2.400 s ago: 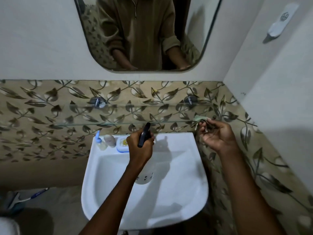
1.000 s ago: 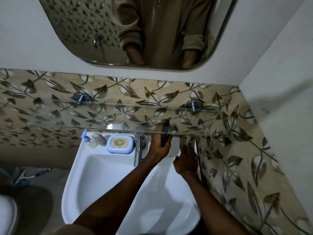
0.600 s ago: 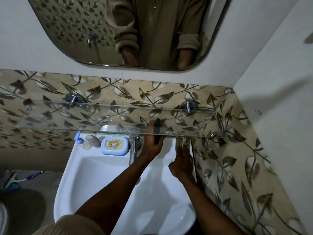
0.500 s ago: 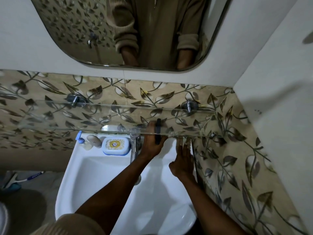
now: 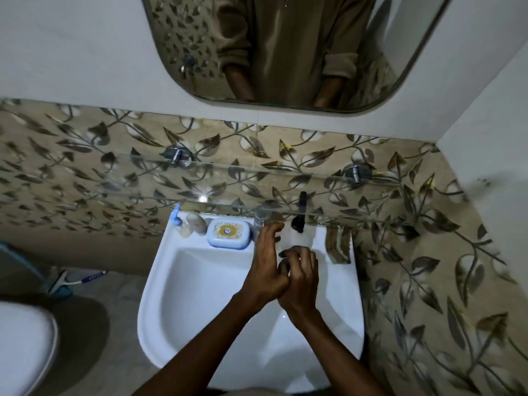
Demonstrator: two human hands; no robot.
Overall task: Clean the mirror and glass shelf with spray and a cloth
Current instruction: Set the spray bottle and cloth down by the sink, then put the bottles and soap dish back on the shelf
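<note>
The mirror hangs on the white wall and reflects a person's torso. Below it the glass shelf runs along the leaf-patterned tiles on two metal brackets. The spray bottle, white with a black nozzle, stands on the sink's back rim, partly under the shelf. The folded cloth lies on the rim at the right, by the wall. My left hand hovers just left of the bottle with its fingers loosely spread. My right hand is pressed against it with curled fingers and holds nothing I can see.
The white sink carries a tap, a blue soap box and small bottles on its back rim. A toilet stands at lower left, and a brush lies on the floor. The tiled wall is close on the right.
My left hand has let go of the spray bottle, which now stands on the rim. My right hand has left the cloth on the rim. Both hands drew back together over the basin.
</note>
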